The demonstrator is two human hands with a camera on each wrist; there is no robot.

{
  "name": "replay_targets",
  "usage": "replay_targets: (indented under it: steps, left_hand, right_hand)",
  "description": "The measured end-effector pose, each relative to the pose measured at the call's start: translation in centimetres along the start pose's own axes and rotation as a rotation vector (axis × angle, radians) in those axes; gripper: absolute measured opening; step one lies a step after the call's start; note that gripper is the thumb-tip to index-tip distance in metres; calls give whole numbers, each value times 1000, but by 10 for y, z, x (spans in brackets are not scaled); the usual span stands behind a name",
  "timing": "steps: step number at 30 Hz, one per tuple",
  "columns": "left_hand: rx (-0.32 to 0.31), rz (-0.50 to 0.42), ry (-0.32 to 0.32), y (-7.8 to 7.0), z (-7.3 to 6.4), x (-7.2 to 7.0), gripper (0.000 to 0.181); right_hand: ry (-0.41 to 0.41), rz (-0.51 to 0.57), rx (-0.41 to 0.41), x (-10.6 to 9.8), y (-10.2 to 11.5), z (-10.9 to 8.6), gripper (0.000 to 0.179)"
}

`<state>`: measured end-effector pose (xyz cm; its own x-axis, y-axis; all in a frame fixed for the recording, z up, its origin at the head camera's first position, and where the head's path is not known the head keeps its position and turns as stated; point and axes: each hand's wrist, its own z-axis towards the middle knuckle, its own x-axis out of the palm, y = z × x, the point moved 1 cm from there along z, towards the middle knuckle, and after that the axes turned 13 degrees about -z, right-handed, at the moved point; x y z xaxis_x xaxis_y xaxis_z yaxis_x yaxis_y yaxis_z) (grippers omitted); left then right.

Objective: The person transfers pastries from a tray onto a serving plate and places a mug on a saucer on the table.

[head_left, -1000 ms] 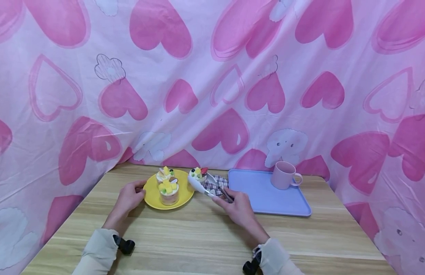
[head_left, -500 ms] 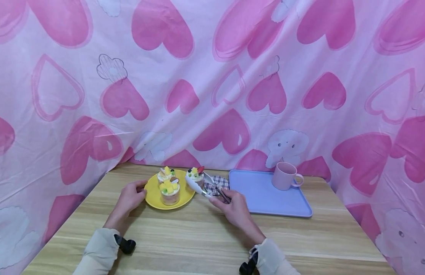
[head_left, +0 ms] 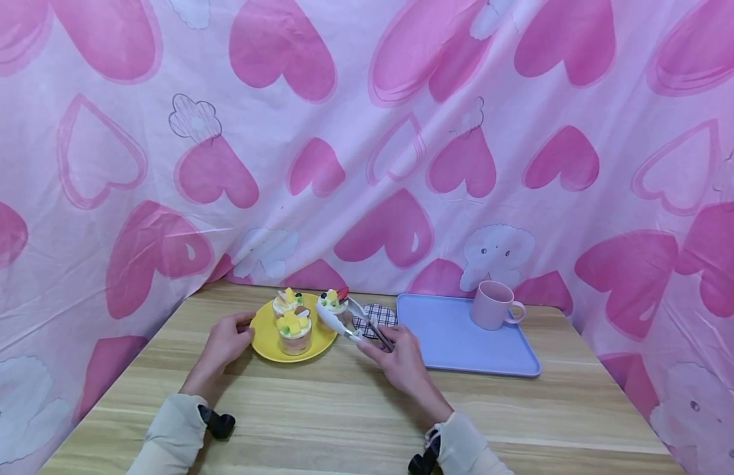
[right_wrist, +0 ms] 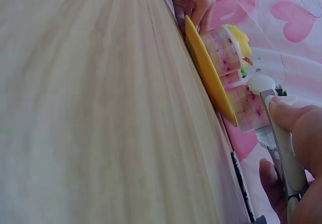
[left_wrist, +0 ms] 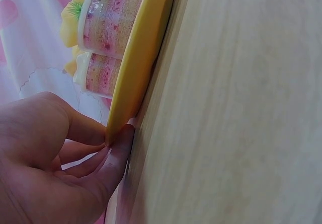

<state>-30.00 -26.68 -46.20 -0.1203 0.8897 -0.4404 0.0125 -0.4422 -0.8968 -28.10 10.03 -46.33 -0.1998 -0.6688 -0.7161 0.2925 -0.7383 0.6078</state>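
Observation:
My left hand (head_left: 229,338) pinches the left rim of a yellow plate (head_left: 262,338); the left wrist view shows thumb and fingers on either side of the plate's edge (left_wrist: 133,68). Two clear dessert cups of layered cake stand on it, the front cup (head_left: 295,338) topped with yellow fruit cubes, the rear cup (head_left: 287,302) partly hidden behind it. My right hand (head_left: 402,359) grips a pair of tongs (head_left: 331,320) with pale tips and metal arms. Between those tips is a third cake cup (right_wrist: 247,108), topped with strawberry and blueberry, at the plate's right edge.
A round checked coaster (head_left: 380,316) lies just right of the plate. Beyond it is a blue tray (head_left: 461,349) bearing a pink mug (head_left: 490,309) near its back right corner. A pink heart-print curtain (head_left: 384,227) hangs along the table's back edge.
My right hand, the tongs and the strawberry-topped cake cup have shifted left, from beside the coaster to over the plate's right edge. My left hand stays on the plate's rim.

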Motion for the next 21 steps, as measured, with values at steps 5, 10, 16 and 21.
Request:
replay_targets:
  steps: [5,10,16,21]
  left_hand:
    - [2,4,3,0,-1,-1,51]
    - [-1,8,1,0,0,0,51]
    - [-2,2,7,1,0,-1,51]
    - [2,-2,9,1,0,0,51]
  right_hand:
    - [12,22,-8,4,4,1,72]
    - [0,31,-39,9,6,1,71]
    - [-3,39,-50,11,9,0,70]
    - [-3,24,-44,11,9,0,70]
